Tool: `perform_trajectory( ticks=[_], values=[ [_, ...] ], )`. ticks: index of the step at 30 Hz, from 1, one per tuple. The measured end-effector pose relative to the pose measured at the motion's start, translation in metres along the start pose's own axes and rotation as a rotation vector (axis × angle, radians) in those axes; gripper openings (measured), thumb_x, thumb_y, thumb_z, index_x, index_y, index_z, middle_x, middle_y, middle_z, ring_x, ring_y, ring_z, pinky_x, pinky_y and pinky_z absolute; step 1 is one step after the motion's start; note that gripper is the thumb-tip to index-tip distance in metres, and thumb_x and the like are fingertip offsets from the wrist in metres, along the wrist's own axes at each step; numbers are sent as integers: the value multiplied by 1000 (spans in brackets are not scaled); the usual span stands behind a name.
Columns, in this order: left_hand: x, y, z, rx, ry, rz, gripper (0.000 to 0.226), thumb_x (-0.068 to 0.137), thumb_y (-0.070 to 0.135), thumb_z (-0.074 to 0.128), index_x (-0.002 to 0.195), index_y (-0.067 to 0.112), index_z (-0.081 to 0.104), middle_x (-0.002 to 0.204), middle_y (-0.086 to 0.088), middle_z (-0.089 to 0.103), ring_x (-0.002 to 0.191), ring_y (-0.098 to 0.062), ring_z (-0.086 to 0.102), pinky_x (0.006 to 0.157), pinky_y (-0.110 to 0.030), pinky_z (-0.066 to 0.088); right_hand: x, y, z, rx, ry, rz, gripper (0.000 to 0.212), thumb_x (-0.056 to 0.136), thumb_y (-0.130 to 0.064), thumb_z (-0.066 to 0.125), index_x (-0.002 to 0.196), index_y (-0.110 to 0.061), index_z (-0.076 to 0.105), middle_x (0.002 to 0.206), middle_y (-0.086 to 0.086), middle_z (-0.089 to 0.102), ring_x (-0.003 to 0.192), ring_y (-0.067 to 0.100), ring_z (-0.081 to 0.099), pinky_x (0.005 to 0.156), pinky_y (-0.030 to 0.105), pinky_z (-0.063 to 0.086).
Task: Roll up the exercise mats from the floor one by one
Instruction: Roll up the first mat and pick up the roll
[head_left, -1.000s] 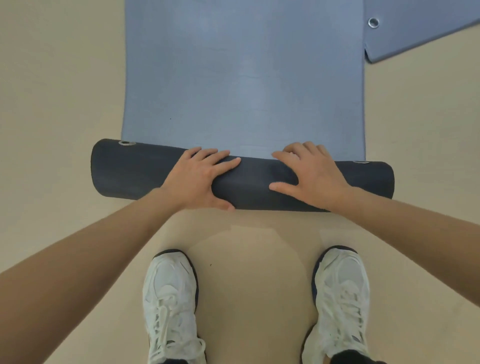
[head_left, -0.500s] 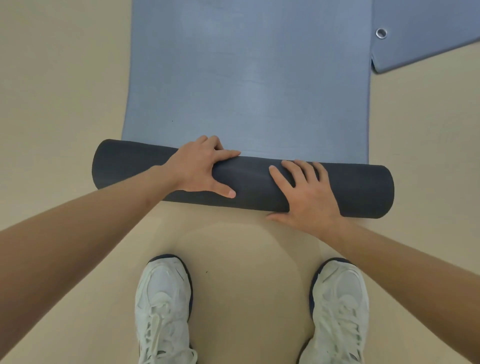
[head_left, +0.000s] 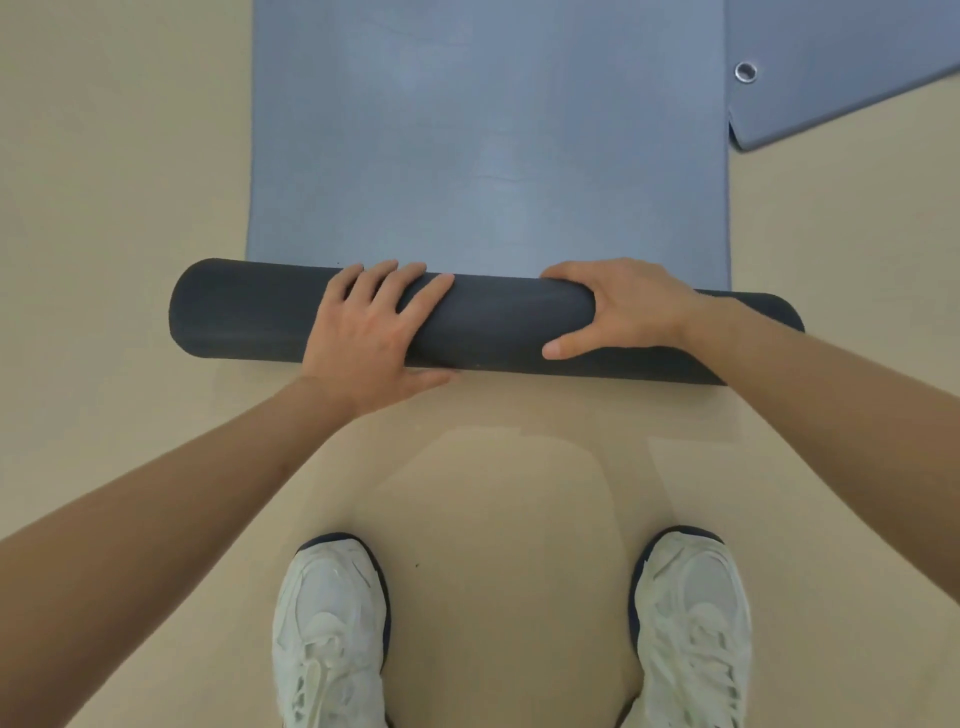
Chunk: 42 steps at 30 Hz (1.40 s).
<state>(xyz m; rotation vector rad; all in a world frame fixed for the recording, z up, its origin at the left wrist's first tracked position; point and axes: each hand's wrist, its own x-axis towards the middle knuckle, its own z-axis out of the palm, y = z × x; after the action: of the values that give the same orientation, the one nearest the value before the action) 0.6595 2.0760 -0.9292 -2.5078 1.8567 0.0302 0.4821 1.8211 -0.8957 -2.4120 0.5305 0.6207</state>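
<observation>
The blue exercise mat (head_left: 488, 156) is mid-roll, its dark roll (head_left: 498, 322) lying across the near floor (head_left: 104, 208). The left hand (head_left: 371, 332) presses it with flat, spread fingers, while the right hand (head_left: 618, 309) curls round it. Next, I'd say, an even push toward the far end.

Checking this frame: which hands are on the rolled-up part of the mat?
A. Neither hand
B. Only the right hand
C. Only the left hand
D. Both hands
D: the left hand lies with its fingers across the rolled part of the mat, and the right hand wraps over it further along, thumb on the near side.
</observation>
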Motion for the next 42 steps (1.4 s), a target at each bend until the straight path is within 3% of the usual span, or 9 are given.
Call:
perform_trajectory(
  ticks=[6,9,12,17,21,28,38,40,42],
  values=[
    [47,-23,-13,-56,-125,-12,103,70,97,37,150,32,38,140,-1,60,121,-31,60,102,-47,44,-4,7,6,-268,294,39,109,67,-99,39,155,-35,32,143,0,53,126,28,51,107,47,37],
    [68,-32,-18,-67,-234,-11,98,69,99,30,143,34,38,117,-1,66,98,-30,64,84,-43,48,-10,6,23,-436,336,4,116,67,-100,30,160,-32,16,155,8,41,136,35,43,116,56,29],
    [87,-41,-22,-123,-344,-28,89,70,99,31,134,37,40,101,5,65,87,-26,63,79,-44,50,-5,10,22,-487,387,44,115,67,-102,27,159,-34,14,151,15,43,134,41,45,116,62,27],
    [101,-46,-30,-161,-388,-63,77,74,95,41,127,39,47,90,7,67,84,-24,63,81,-43,50,8,12,5,-494,381,44,102,69,-100,28,147,-35,30,115,9,59,98,31,58,87,45,48],
    [89,-38,-36,-133,-349,-53,75,75,93,42,124,36,49,87,5,67,81,-25,62,77,-41,47,0,8,1,-557,379,11,89,76,-95,28,134,-29,39,91,4,55,74,24,52,59,33,39],
    [45,-18,-48,-145,-409,-33,83,65,99,32,114,35,52,73,6,60,72,-24,59,68,-37,40,-39,-2,23,-452,298,-36,85,75,-94,28,126,-29,49,74,-3,56,61,20,51,54,29,27],
    [-41,10,-28,-303,-672,-114,89,55,107,23,108,43,53,80,15,65,75,-9,60,69,-34,43,-79,-14,69,-227,1,-80,71,74,-94,39,118,-40,51,81,-9,65,75,16,60,70,33,48],
    [-50,14,-27,-319,-619,-152,86,63,102,27,118,42,54,97,16,68,87,-12,64,72,-35,45,-73,-11,71,-188,-36,-72,72,71,-96,39,116,-42,52,78,-10,62,74,15,58,73,36,52],
    [-59,21,-27,-317,-382,-116,82,78,90,35,136,34,51,125,8,65,112,-21,62,84,-41,49,-62,-6,68,-141,-70,-54,69,70,-96,42,113,-43,53,80,-11,63,78,14,59,75,37,52]
  ],
)
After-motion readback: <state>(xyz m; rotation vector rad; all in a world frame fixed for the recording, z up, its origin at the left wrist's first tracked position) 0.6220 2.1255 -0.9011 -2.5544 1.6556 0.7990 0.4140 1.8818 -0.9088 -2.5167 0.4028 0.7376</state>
